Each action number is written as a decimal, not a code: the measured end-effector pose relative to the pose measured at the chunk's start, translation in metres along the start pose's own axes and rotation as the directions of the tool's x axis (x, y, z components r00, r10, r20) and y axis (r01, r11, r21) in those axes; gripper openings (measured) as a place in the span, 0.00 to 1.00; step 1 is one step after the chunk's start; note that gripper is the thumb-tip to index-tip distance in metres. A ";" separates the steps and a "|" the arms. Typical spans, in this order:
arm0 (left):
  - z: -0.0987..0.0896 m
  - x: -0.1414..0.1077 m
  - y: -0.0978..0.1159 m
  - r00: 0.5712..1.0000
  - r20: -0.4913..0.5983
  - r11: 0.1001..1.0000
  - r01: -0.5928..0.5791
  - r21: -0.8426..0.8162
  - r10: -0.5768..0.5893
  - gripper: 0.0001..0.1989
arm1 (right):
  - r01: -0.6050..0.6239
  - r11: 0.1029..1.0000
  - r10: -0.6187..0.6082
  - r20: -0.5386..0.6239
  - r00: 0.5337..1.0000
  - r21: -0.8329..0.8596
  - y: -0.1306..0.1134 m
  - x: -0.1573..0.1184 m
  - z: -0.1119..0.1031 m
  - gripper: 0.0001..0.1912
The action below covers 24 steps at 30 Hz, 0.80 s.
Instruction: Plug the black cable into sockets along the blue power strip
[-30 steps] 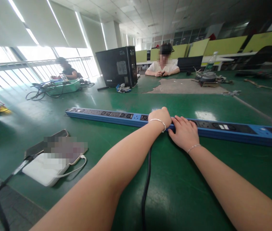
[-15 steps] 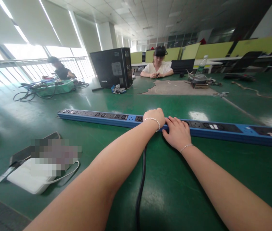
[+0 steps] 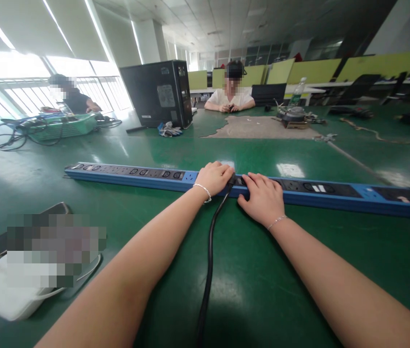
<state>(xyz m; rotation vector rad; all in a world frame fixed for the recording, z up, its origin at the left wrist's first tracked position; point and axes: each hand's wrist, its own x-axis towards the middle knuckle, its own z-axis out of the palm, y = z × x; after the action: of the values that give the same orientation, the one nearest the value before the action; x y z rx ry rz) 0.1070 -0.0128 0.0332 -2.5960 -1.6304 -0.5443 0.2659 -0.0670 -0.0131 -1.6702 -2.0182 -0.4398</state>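
A long blue power strip (image 3: 147, 182) with black socket panels lies across the green table. Its sockets face up. Near its middle, a black plug (image 3: 231, 181) stands in or on the strip, and its black cord (image 3: 211, 241) runs down toward me. My left hand (image 3: 215, 178) reaches over the strip from the left, its bent fingertips against the plug; the far fingertips are partly hidden. Just right of the plug, my right hand (image 3: 263, 197) grips the strip, fingers across the top and thumb at the near side.
A white device (image 3: 5, 295) with a cable lies at the left beside a blurred patch. Farther back are a green basket (image 3: 63, 130) of cables, a black computer case (image 3: 154, 94), gloves (image 3: 169, 129) and a bottle (image 3: 297, 92). Two people sit beyond.
My left hand has shifted left and flattened a little, so the plug beneath it now shows. My right hand has stayed on the strip. The whole view has shifted slightly.
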 end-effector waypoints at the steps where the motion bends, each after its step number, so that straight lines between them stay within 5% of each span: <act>1: 0.003 -0.002 -0.001 1.000 -0.013 1.000 -0.018 -0.003 0.018 0.22 | 0.002 1.000 -0.002 0.001 1.000 0.002 0.000 0.000 0.000 0.26; 11: 0.007 -0.011 0.010 0.996 -0.046 0.994 0.081 0.079 -0.078 0.22 | 0.146 0.978 -0.153 0.035 0.988 0.152 -0.016 0.012 -0.005 0.29; 18: 0.007 -0.006 0.008 0.973 -0.022 0.972 0.230 -0.054 -0.231 0.20 | -0.038 0.991 0.033 0.041 0.999 0.125 -0.038 0.030 0.002 0.20; 24: 0.010 -0.005 -0.001 0.974 -0.046 0.975 0.218 -0.040 -0.220 0.13 | -0.067 0.991 0.056 0.097 0.994 0.119 -0.039 0.037 -0.003 0.17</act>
<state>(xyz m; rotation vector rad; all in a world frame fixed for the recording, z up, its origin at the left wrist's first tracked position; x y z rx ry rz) 0.1072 -0.0148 0.0225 -2.4176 -1.9199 -0.6478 0.2229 -0.0456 0.0119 -1.7009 -2.0102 -0.2149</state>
